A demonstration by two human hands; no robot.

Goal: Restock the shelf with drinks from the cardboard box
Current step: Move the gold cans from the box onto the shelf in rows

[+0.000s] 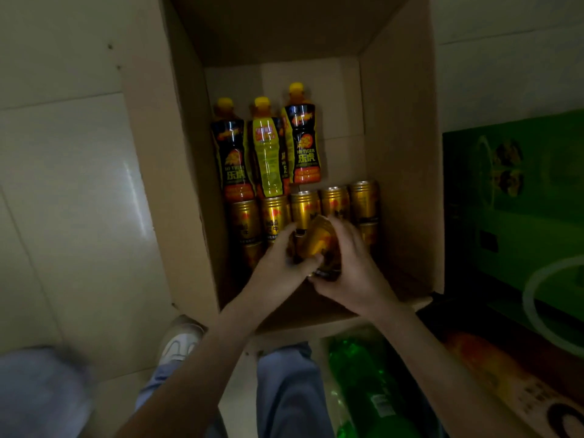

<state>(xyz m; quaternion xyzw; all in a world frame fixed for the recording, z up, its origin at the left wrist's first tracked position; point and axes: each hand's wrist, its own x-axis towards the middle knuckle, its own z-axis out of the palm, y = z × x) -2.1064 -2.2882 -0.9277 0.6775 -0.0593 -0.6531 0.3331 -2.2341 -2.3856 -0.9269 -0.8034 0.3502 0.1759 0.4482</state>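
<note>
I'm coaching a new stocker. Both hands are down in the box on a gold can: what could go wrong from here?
The gold can, held between the left hand and right hand, might slip onto the cans below and dent. The green bottle beside the leg could get kicked on standing up. The bottles lying in the box may roll.
</note>
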